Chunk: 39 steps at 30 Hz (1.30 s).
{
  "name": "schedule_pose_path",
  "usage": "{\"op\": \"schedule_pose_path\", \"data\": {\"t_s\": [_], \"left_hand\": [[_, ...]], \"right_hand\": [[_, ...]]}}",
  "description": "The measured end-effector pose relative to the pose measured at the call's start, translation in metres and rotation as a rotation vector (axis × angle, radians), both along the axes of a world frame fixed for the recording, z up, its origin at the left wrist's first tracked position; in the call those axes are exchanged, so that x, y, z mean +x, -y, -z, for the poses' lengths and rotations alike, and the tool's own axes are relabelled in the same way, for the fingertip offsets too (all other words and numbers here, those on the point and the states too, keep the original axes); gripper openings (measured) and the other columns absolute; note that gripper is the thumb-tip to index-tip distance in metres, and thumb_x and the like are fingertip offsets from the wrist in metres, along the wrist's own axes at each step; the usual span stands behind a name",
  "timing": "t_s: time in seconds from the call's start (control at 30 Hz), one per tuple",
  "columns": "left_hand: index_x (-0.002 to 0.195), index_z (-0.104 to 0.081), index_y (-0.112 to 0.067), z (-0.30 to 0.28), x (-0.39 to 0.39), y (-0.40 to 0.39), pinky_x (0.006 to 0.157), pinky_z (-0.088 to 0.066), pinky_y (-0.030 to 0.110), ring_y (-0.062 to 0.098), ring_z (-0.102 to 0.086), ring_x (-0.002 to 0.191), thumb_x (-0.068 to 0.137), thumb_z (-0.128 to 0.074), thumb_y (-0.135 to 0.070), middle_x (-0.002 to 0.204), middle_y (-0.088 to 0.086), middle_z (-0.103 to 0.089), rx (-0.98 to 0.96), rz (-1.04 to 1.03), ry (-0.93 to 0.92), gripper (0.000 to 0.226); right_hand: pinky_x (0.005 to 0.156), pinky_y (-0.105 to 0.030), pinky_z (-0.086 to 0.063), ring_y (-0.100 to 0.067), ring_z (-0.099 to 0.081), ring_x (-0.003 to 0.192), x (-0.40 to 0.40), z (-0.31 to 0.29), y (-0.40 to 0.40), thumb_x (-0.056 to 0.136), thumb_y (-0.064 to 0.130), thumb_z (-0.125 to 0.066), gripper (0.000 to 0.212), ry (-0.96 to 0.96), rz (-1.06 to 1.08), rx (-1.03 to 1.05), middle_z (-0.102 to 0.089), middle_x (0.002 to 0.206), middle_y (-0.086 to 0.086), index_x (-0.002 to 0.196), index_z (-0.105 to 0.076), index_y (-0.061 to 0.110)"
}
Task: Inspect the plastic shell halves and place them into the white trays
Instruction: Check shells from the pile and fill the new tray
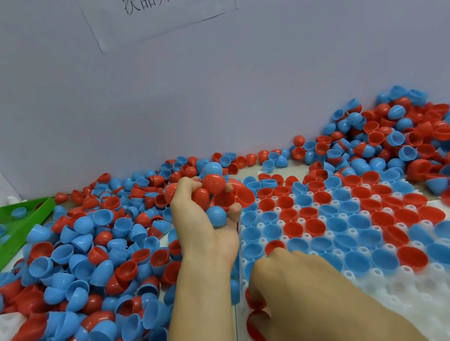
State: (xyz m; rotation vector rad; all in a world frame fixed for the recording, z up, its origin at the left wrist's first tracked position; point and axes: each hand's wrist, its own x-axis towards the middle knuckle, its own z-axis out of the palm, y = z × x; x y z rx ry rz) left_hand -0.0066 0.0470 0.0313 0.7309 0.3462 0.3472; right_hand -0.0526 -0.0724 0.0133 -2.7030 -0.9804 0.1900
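left hand (203,226) grips shell halves (209,193) at white tray (432,293) edge.

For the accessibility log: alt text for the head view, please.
The left hand holds a clutch of red and blue shell halves while the right hand sets a red half into a white tray, among loose shells.

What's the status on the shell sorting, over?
Left hand grips a bunch of red and blue shells. Right hand pinches a red shell at the white tray. Nothing blocking.
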Motion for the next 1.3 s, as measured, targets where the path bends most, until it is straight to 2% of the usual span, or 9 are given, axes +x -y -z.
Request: {"op": "schedule_pose_path", "data": {"t_s": [0.07, 0.17, 0.33, 0.47, 0.63, 0.8, 0.97, 1.13, 1.3], "left_hand": [[0.071, -0.06, -0.01, 0.0, -0.001, -0.001, 0.037, -0.037, 0.019, 0.014, -0.06, 0.061, 0.086, -0.05, -0.012, 0.066, 0.004, -0.062, -0.049, 0.045, 0.014, 0.018], [0.065, -0.06, -0.01, 0.0, -0.002, -0.001, 0.037, -0.036, 0.019, 0.016, -0.06, 0.063, 0.083, -0.051, -0.011, 0.068, 0.005, -0.062, -0.076, 0.108, 0.028, 0.02], [0.068, -0.057, -0.008, 0.0, -0.002, 0.003, 0.034, -0.034, 0.018, 0.016, -0.061, 0.064, 0.08, -0.053, -0.013, 0.078, 0.008, -0.06, -0.046, 0.307, 0.034, 0.013], [0.069, -0.058, -0.007, 0.0, -0.002, 0.011, 0.032, -0.033, 0.018, 0.016, -0.063, 0.063, 0.068, -0.059, -0.014, 0.085, 0.011, -0.058, 0.02, 0.427, 0.021, 0.008], [0.068, -0.061, -0.009, 0.002, 0.0, 0.013, 0.031, -0.034, 0.017, 0.016, -0.064, 0.062, 0.067, -0.061, -0.014, 0.078, 0.009, -0.06, -0.01, 0.493, 0.002, 0.006], [0.064, -0.063, -0.01, 0.002, -0.002, 0.014, 0.032, -0.034, 0.014, 0.009, -0.058, 0.054, 0.068, -0.062, -0.013, 0.067, 0.002, -0.059, -0.058, 0.516, -0.005, 0.005], [0.06, -0.066, -0.005, 0.0, -0.003, 0.014, 0.032, -0.037, 0.014, 0.013, -0.063, 0.053, 0.072, -0.059, -0.014, 0.072, 0.008, -0.066, -0.091, 0.478, -0.017, 0.017], [0.072, -0.062, -0.003, 0.002, -0.001, 0.006, 0.033, -0.039, 0.016, 0.02, -0.071, 0.069, 0.066, -0.06, -0.013, 0.089, 0.012, -0.068, -0.157, 0.33, 0.001, 0.012], [0.085, -0.063, -0.004, 0.004, -0.001, 0.0, 0.034, -0.039, 0.016, 0.02, -0.071, 0.066, 0.076, -0.055, -0.01, 0.087, 0.011, -0.067, -0.162, 0.209, -0.015, 0.013]], "right_hand": [[0.063, -0.032, -0.055, -0.011, -0.057, 0.064, 0.007, 0.0, 0.011, 0.088, 0.037, -0.058, 0.022, -0.002, 0.012, 0.134, -0.063, 0.075, 0.007, 0.089, -0.068, 0.018], [0.058, -0.024, -0.05, -0.008, -0.058, 0.066, 0.028, -0.004, 0.028, 0.094, 0.036, -0.058, 0.021, 0.06, 0.122, 0.433, -0.062, 0.067, 0.01, 0.082, -0.07, 0.025], [0.074, -0.01, -0.046, 0.006, -0.056, 0.097, 0.05, -0.003, 0.045, 0.091, 0.024, -0.066, 0.017, 0.294, 0.231, 0.802, -0.06, 0.102, 0.023, 0.098, -0.064, 0.039], [0.075, -0.015, -0.051, 0.001, -0.06, 0.093, 0.054, 0.003, 0.045, 0.089, 0.018, -0.072, 0.021, 0.242, 0.182, 0.771, -0.059, 0.103, 0.02, 0.099, -0.065, 0.035], [0.068, -0.014, -0.046, 0.0, -0.055, 0.084, 0.055, 0.002, 0.048, 0.081, 0.018, -0.08, 0.022, 0.377, 0.171, 0.646, -0.053, 0.096, 0.02, 0.089, -0.064, 0.031], [0.067, -0.036, -0.057, -0.013, -0.059, 0.074, 0.051, 0.0, 0.041, 0.08, 0.008, -0.079, 0.024, 0.409, 0.072, 0.593, -0.06, 0.088, 0.013, 0.093, -0.064, 0.021], [0.066, -0.009, -0.043, 0.008, -0.05, 0.075, 0.05, -0.004, 0.043, 0.085, -0.001, -0.07, 0.032, 0.344, -0.014, 0.575, -0.041, 0.075, 0.031, 0.105, -0.066, 0.025], [0.067, -0.019, -0.048, -0.007, -0.055, 0.076, 0.046, -0.007, 0.051, 0.09, 0.009, -0.067, 0.022, 0.226, 0.002, 0.519, -0.058, 0.075, 0.015, 0.102, -0.073, 0.025], [0.045, -0.02, -0.036, -0.008, -0.042, 0.046, 0.036, -0.014, 0.054, 0.084, 0.015, -0.065, 0.013, 0.018, -0.06, 0.46, -0.054, 0.054, -0.003, 0.072, -0.071, 0.014]]}}
